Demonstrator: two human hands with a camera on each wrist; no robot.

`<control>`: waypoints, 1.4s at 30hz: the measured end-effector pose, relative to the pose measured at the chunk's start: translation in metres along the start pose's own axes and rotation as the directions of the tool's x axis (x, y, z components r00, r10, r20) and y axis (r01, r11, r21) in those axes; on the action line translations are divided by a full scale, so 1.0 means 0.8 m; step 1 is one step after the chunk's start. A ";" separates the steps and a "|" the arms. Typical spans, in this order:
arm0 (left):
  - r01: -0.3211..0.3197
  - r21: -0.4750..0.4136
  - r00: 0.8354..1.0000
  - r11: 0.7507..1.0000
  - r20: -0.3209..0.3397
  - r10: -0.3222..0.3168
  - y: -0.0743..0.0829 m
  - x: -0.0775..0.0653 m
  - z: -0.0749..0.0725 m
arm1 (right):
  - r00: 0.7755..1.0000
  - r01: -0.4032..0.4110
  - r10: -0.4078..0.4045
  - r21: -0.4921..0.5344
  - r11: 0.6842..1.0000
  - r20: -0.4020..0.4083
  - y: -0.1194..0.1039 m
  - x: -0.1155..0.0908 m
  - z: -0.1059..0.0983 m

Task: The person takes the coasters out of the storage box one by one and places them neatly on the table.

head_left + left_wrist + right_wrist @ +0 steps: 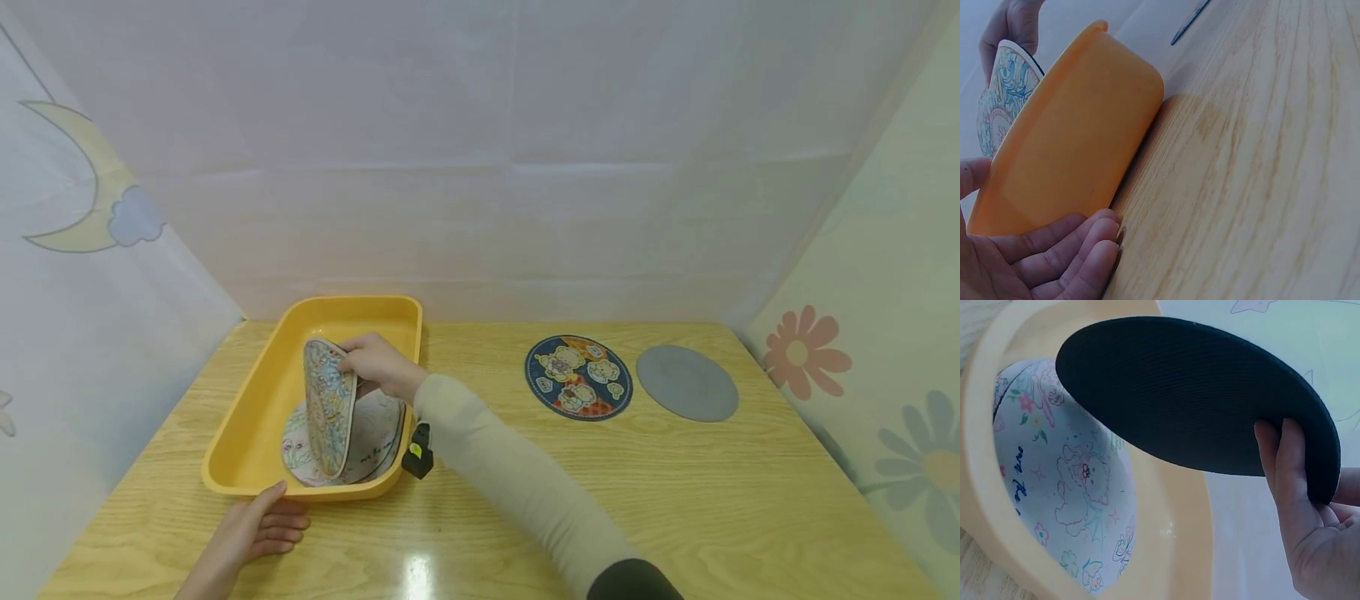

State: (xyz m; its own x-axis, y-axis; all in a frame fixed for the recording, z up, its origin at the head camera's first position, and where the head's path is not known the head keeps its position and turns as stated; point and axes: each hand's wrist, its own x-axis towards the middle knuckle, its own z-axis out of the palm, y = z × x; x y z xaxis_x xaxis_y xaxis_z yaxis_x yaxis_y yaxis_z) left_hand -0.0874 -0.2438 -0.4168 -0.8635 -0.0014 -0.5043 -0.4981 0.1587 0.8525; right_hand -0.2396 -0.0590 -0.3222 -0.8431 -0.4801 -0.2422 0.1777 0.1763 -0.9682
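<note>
In the head view my right hand pinches a round patterned mat by its edge, thumb on one face and fingers on the other. The mat stands tilted over the yellow tray; its plain black underside shows in the right wrist view. Beneath it, inside the tray, lies a white round mat with coloured drawings and dark lettering, overlapping another mat whose edge barely shows. My left hand is at the tray's near wall, thumb at the rim and relaxed fingers low against the outside.
On the wooden table, right of the tray, lie a dark blue round mat with cartoon figures and a plain grey round mat. Pale printed curtains enclose the table at the back and sides.
</note>
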 end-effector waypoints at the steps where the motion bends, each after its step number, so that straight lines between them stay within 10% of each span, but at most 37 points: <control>1: -0.001 0.001 1.000 1.000 -0.001 0.001 0.000 0.000 0.000 | 1.000 0.001 -0.001 0.002 1.000 0.005 -0.001 -0.001 -0.001; 42: 0.012 0.005 1.000 1.000 -0.029 -0.012 -0.002 0.001 0.003 | 0.997 0.067 -0.067 0.005 0.998 0.043 -0.026 -0.031 -0.042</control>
State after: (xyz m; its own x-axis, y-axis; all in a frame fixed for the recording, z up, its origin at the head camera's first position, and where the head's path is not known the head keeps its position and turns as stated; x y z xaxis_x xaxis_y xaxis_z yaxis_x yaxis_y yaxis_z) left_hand -0.0874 -0.2420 -0.4186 -0.8592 -0.0316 -0.5106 -0.5084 0.1641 0.8454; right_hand -0.2394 -0.0220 -0.2937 -0.8306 -0.5272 -0.1795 0.1235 0.1399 -0.9824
